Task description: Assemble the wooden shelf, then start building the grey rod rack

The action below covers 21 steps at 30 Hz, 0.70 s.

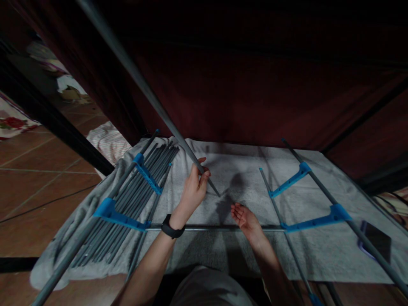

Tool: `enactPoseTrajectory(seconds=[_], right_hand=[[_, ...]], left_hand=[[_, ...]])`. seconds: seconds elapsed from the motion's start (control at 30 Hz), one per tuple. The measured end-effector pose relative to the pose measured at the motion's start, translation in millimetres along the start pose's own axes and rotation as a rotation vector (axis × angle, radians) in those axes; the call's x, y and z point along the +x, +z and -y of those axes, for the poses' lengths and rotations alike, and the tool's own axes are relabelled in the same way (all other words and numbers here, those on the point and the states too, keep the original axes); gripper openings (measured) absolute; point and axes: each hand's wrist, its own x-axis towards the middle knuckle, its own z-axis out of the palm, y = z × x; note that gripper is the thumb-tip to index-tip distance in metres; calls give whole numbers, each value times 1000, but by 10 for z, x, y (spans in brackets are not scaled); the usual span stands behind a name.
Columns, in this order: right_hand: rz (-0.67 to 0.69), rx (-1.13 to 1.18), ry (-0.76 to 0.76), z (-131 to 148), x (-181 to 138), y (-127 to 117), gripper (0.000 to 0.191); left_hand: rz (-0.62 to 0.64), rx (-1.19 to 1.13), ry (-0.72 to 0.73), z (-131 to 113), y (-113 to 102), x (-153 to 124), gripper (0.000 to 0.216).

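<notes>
A long grey metal tube [153,95] slants from the upper left down toward the middle, its lower end just above the cloth. My left hand [195,187], with a black band on the wrist, grips it near that lower end. Palm up and fingers loosely spread, my right hand [244,219] holds nothing, right of the tube's end. Below both hands a thin crossbar [210,228] joins two side frames of grey tubes with blue plastic brackets, the left bracket [121,216] and the right bracket [318,219].
Many loose grey tubes [140,204] lie bundled under the left side frame. A grey cloth [229,157] covers the work surface. A phone [376,240] rests at the right, partly behind a tube. A dark red panel [239,97] stands at the back; tiled floor [41,182] shows left.
</notes>
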Motion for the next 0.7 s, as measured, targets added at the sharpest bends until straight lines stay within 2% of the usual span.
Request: enactPoseTrajectory(seconds=[0.17, 0.47, 0.7], right_hand=[[-21, 1, -1, -12, 21, -1, 10], [-10, 5, -7, 1, -2, -7, 10], [4, 12, -15, -17, 5, -14, 11]], left_hand=[[16, -80, -28, 40, 98, -1, 43], [152, -29, -52, 319, 359, -179, 40], [191, -12, -36, 404, 401, -282, 37]])
